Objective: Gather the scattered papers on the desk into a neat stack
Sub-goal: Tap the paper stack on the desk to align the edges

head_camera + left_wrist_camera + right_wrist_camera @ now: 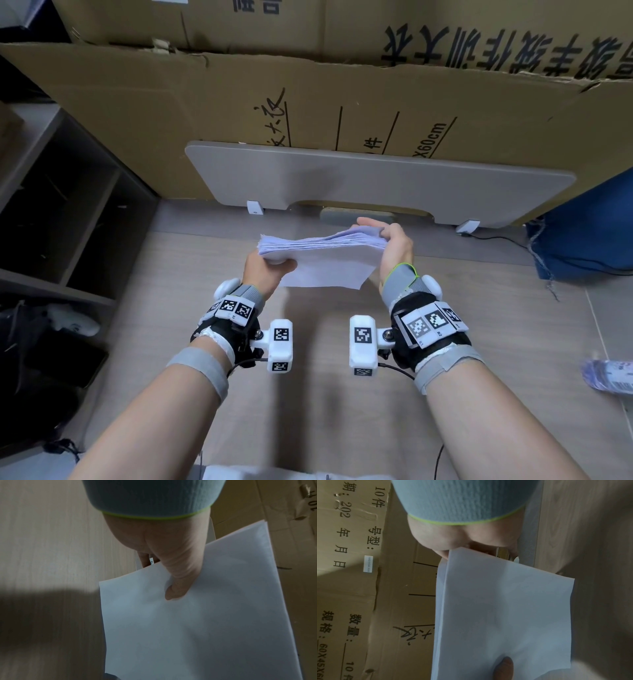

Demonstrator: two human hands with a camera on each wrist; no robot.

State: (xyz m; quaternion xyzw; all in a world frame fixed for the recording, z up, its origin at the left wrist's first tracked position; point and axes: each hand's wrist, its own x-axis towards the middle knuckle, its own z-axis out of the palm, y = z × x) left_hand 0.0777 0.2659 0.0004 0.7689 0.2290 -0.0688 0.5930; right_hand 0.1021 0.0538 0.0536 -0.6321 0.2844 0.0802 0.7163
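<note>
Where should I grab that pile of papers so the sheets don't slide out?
Probably by its two short ends, one from each side, as here: the left hand pinches the left end of the pile of papers, thumb on the front sheet and fingers behind; the right hand clamps the right end. The pile stands on edge with its top edges fanned, so squeezing both ends likely keeps the sheets together.

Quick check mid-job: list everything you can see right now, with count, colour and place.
paper stack: one, white, held up over the desk between both hands
desk: one, light wood, beneath the hands
grey panel: one, upright at the desk's back edge
cardboard boxes: several, brown, printed, behind the panel
blue bag: one, far right
shelf unit: one, dark, left
left hand: grips the stack's left end, thumb on top
right hand: grips the stack's right end
</note>
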